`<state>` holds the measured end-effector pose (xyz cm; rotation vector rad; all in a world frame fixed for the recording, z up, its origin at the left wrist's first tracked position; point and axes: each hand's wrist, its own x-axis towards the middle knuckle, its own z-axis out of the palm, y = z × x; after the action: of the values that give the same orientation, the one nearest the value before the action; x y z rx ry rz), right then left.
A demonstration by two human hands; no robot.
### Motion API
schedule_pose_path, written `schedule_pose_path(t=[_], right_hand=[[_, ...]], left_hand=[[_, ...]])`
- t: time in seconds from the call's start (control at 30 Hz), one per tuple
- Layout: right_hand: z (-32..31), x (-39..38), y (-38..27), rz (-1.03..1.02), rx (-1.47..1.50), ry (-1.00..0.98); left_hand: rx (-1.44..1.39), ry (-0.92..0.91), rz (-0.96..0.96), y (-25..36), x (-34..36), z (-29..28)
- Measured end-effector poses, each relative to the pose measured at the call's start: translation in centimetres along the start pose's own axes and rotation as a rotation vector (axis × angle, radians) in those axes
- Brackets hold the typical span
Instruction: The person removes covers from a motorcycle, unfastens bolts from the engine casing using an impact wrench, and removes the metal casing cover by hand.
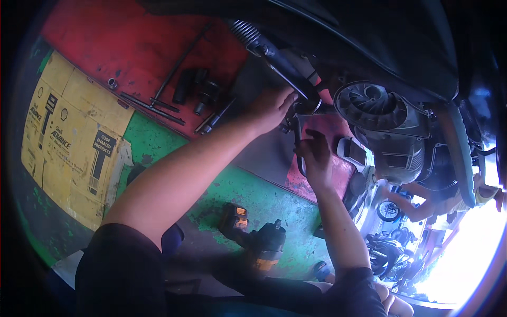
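A shock absorber (282,68) with a coil spring at its upper end slants down beside a scooter's engine. My left hand (272,110) is closed around its lower end, the thumb lying near the tip. Just below and to the right, my right hand (318,158) has its fingers curled at a dark, slim bar-shaped tool (299,129); the tool's exact kind is hard to make out. The upper end of that bar sits close to the shock absorber's lower mount. Right of both hands is the engine with its exposed finned fan pulley (372,100).
A black and yellow cordless impact wrench (266,240) rests on the green floor. Long bars (153,108), a socket (112,83) and dark parts (206,95) lie on the red platform (132,39). Flattened yellow cardboard (68,142) is at left. Another person's arm (414,206) shows at right.
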<state>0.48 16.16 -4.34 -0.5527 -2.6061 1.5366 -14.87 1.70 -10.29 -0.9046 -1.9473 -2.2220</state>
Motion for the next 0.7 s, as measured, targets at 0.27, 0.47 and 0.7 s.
schedule_pose_path(t=[0.27, 0.47, 0.7], right_hand=[[-2.7, -2.2, -0.2, 0.044, -0.110, -0.009], [-6.2, -5.8, 3.0, 0.086, -0.335, -0.040], [-6.8, -12.5, 5.2, 0.184, -0.466, -0.201]], left_hand=[[0.097, -0.032, -0.142, 1.5, -1.0, -1.0], [0.185, -0.321, -0.418, 3.2, -3.7, -3.1], [0.770, -0.507, -0.543, -1.6, -8.3, -6.7]])
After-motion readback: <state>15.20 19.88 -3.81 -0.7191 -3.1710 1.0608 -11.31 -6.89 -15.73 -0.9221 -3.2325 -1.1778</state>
